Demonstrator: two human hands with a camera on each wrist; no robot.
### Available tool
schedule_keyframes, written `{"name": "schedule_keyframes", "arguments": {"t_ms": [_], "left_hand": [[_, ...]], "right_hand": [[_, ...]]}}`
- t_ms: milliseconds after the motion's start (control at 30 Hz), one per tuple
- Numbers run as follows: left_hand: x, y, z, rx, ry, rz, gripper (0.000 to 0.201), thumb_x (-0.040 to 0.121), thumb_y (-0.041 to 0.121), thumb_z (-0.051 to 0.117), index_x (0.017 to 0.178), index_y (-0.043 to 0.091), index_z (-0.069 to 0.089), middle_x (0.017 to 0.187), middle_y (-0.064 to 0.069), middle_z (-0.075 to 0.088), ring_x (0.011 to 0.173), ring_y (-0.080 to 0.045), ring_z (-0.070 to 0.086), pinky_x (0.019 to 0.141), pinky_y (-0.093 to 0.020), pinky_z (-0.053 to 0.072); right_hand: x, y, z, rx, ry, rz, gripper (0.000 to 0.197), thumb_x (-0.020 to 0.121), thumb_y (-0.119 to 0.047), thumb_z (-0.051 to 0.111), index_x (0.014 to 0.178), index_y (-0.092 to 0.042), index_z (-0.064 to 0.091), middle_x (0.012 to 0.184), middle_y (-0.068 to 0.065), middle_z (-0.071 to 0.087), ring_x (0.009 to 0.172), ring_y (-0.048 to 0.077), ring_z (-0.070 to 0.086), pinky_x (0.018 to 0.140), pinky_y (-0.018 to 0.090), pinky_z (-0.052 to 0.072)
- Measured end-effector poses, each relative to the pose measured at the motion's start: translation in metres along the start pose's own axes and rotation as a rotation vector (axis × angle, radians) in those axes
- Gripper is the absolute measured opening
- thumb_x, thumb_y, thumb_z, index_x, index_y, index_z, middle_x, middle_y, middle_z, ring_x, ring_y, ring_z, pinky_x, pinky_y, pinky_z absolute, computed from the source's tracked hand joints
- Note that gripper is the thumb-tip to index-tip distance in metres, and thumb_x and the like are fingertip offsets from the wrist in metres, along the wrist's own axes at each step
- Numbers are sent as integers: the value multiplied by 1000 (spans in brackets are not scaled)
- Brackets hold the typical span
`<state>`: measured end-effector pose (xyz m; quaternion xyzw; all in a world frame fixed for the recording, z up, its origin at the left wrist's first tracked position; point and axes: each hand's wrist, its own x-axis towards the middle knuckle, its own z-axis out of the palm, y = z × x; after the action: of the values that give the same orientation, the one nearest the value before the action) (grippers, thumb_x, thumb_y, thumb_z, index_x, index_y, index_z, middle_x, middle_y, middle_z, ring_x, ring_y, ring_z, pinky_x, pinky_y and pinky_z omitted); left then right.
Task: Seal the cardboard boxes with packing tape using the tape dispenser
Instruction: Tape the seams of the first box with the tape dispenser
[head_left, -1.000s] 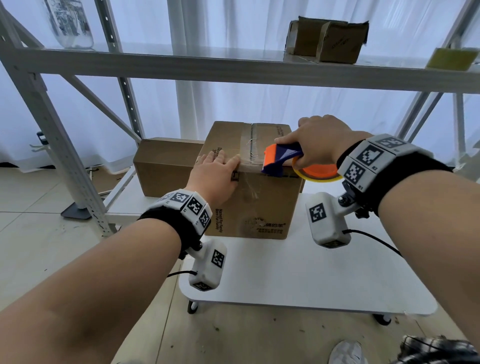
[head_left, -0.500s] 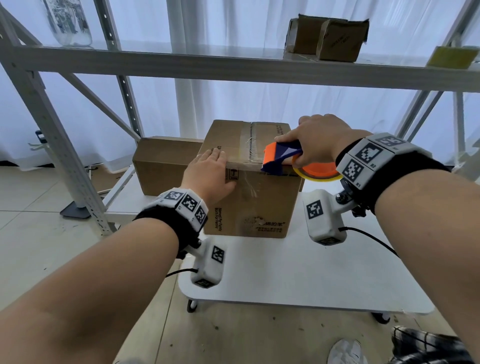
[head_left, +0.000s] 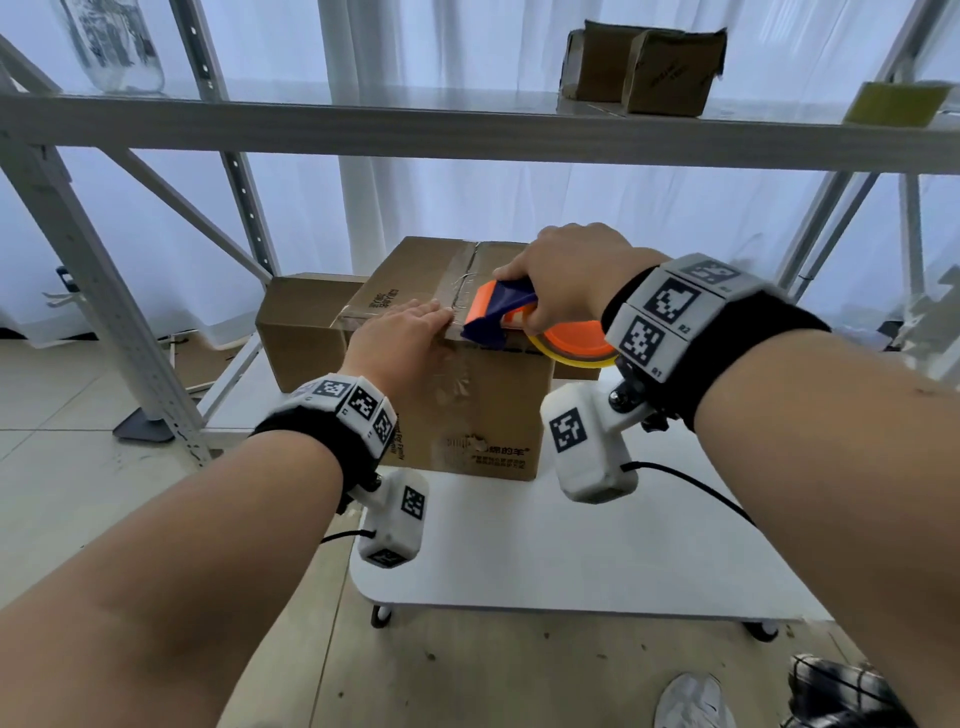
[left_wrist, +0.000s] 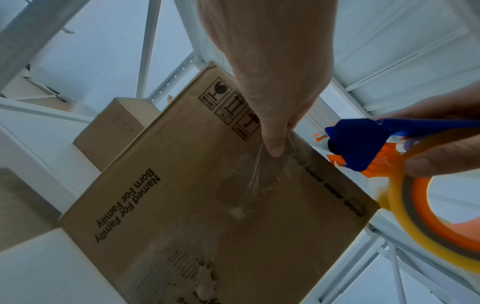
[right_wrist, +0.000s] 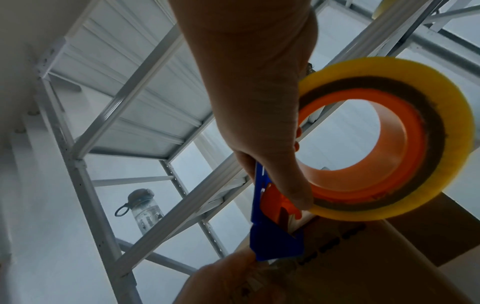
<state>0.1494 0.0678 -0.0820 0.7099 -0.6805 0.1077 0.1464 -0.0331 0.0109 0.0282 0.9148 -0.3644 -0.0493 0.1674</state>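
Sealing status: tape runs along the top centre seam of the large cardboard box (head_left: 457, 415), and a wrinkled clear strip continues over the near top edge onto the front face; this pass looks close to finished, judging by the dispenser's position at that edge.
Box location: on the white cart table (head_left: 571, 561), toward its far left part.
Tape dispenser: the blue-and-orange tape dispenser (head_left: 501, 312) sits at the near top edge of the box, with its yellow-rimmed tape roll (head_left: 571, 348) hanging off to the right.
Right hand: the right hand (head_left: 576, 275) has its fingers curled round the dispenser handle, thumb against the roll.
Left hand: the left hand (head_left: 400, 343) lies flat with fingers extended on the box top at the near edge, thumb pressing the tape end on the front face; nothing is grasped.
Remaining work: the tape is probably still to be cut.
Other boxes: the smaller cardboard box (head_left: 301, 332) behind and to the left shows no tape from this angle; whether it is sealed cannot be told.
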Motion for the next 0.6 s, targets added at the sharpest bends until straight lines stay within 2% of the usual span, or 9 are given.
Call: {"name": "schedule_keyframes", "arguments": {"t_ms": [100,200,300,400,467,600], "left_hand": [[-2,-1,1,5,2,-6,53,98,33,51,147,26,33,153,3,32,142,-15,28,114,-31,22],[-3,3,0,9,3,-16,58,95,37,54,147,25,33,153,4,32,142,-15,27,115,-33,21],[-3,6,-1,24,3,-35,60,94,39,55,147,25,32,153,4,32,142,-15,27,115,-34,20],[-3,11,-2,29,-17,-41,63,93,41,56,148,23,30,154,2,30,142,-16,26,116,-32,17],[-3,12,-3,37,-43,-42,67,92,43,56,149,21,27,156,0,26,144,-17,23,116,-31,13],[-2,19,-5,69,-89,0,77,91,49,53,150,11,20,160,-6,9,147,-19,9,117,-31,4]], "right_hand": [[-6,2,1,17,13,-4,60,87,-48,59,142,-38,39,102,-2,46,90,17,42,74,33,38],[-22,20,10,22,3,15,68,86,-48,61,146,-42,28,99,-2,37,97,19,45,76,32,37],[-32,31,22,66,-9,58,72,85,-49,63,147,-44,26,99,-1,35,93,16,38,78,32,35],[-31,30,26,69,8,47,71,85,-48,63,146,-44,27,98,-1,35,100,20,45,77,31,35],[-30,30,25,69,13,44,71,85,-47,63,146,-43,27,98,-1,35,101,21,46,77,31,35],[-30,32,28,84,13,50,71,85,-48,63,146,-43,27,99,-2,35,101,20,46,78,31,35]]}}
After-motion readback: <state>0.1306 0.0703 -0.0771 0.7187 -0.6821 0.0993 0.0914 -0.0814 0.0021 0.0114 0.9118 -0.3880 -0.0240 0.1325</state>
